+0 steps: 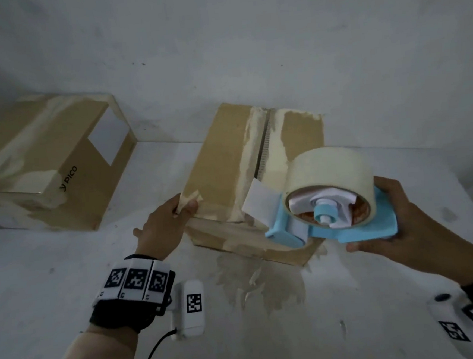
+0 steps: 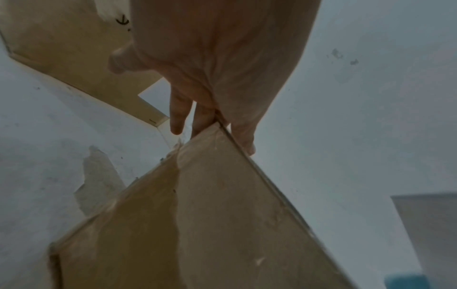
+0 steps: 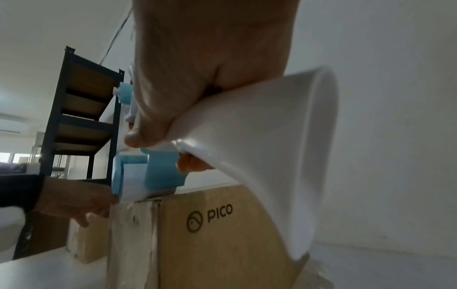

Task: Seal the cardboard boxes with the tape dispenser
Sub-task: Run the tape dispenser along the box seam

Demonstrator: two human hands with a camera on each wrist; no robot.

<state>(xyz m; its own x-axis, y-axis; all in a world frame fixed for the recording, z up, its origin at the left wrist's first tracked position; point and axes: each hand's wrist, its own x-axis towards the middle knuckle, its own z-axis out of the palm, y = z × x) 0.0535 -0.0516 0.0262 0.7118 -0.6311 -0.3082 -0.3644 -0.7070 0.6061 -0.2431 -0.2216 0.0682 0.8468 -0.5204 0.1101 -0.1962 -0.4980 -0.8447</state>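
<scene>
White and scuffed, the desk [image 1: 270,332] carries 2 cardboard boxes against its far edge. On the near box [image 1: 222,163], the left hand [image 1: 162,227] grips the front left corner, fingers [image 2: 176,117] curled over the edge. Right hand [image 1: 411,219] holds the blue tape dispenser [image 1: 328,209] over the front edge, fingers wrapped under its body. The other box [image 1: 44,166] sits toward the far left corner. Only the right wrist view shows a dark shelf rack [image 3: 81,121] behind and the logo on the near box's side.
</scene>
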